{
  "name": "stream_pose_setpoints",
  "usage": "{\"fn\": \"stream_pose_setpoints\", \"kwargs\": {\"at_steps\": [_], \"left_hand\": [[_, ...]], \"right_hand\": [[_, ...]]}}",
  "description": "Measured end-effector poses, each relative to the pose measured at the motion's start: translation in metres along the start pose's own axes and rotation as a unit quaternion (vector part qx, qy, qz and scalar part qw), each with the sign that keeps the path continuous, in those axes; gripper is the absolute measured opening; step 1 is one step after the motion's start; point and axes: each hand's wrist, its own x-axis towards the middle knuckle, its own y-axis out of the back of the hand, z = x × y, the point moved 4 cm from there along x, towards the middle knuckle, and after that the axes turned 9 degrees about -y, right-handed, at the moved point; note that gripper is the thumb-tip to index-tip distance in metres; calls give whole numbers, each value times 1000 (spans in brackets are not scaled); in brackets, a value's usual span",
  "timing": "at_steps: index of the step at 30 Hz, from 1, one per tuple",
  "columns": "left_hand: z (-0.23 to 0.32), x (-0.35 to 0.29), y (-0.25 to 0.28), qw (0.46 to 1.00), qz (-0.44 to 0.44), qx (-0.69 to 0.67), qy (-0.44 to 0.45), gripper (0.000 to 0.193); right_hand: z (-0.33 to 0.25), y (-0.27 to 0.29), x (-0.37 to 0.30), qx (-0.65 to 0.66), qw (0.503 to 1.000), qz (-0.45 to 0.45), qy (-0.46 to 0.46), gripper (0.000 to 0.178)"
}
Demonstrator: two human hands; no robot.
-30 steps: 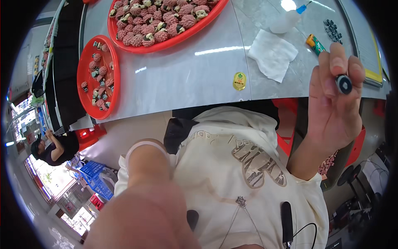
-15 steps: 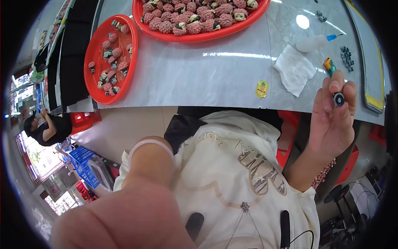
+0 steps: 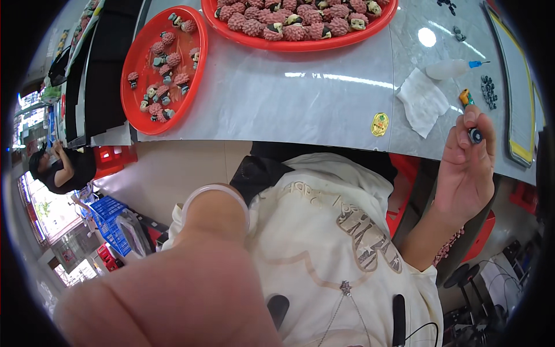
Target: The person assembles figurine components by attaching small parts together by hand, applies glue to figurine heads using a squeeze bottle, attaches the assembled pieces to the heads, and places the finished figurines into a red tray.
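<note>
- Firstly, right hand [image 3: 467, 168]: raised at the counter's near edge, palm turned to the camera, wrist upright, forearm slanting up from a white sleeve.
- Right fingers: curled at the top and pinching one small, dark, cylindrical piece with a pale ring on its end [image 3: 475, 136]; piece held up beside the thumb, end toward the camera.
- Left hand [image 3: 167, 295]: very near the lens, large and blurred at lower left; arm foreshortened, a pale pink bangle [image 3: 217, 189] around it. Fingers not distinguishable; whether they grip anything cannot be told.
- Glossy grey counter [image 3: 277, 104], beyond both hands.
- Yellow-orange and green cylinder [image 3: 466, 97], just beyond the right fingertips.
- Group of small dark grey pieces [image 3: 489, 92], near that cylinder.
- Translucent white bottle with blue needle tip [image 3: 451, 69], lying on its side.
- Crumpled white cloth or tissue [image 3: 423, 104], left of the right hand.
- Gold oval sticker [image 3: 379, 124], near the edge.
- Two red oval trays [image 3: 306, 46], bearing pink knobbly figures.
</note>
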Motion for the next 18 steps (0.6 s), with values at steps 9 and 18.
{"fn": "stream_pose_setpoints", "kwargs": {"at_steps": [9,18], "left_hand": [[-10,2,-7,1000,-19,-1,-3,19],[-3,-4,8,999,-17,-20,-21,19]], "right_hand": [[0,-11,3,32,999,-16,-9,33],[5,-7,0,9,1000,-3,-14,35]]}}
